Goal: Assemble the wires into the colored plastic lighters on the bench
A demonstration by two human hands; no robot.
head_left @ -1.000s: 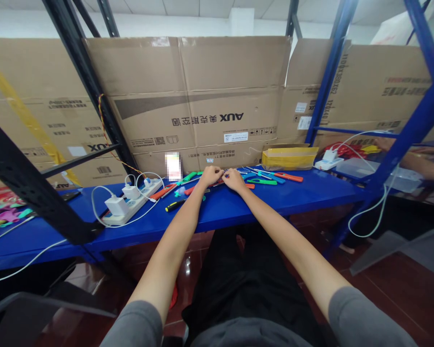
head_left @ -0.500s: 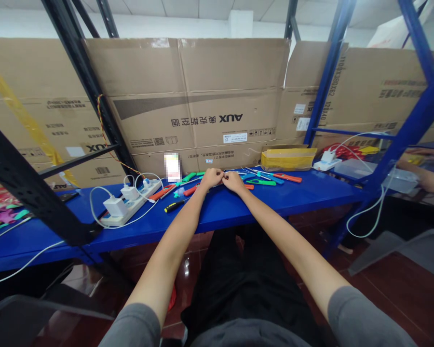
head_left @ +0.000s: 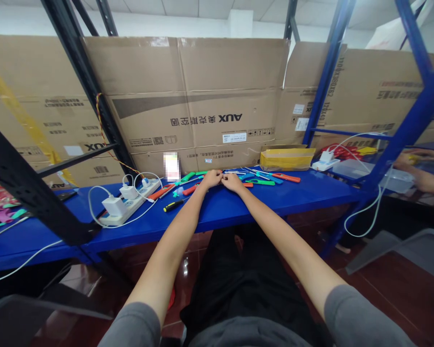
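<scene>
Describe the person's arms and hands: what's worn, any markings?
Both grips are bare hands, the left hand and the right hand, with no gloves; rings are too small to tell. The forearms are bare, with no cables or markings visible. The top has short grey sleeves, the left sleeve and the right sleeve. Below are black trousers.

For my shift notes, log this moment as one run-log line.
left hand against right hand; held item unclear | bench: blue steel shelf | nearby: yellow-handled screwdriver, power strip

Blue steel bench (head_left: 217,217); orange-handled pliers (head_left: 286,177); black-yellow screwdriver (head_left: 174,206).
</scene>
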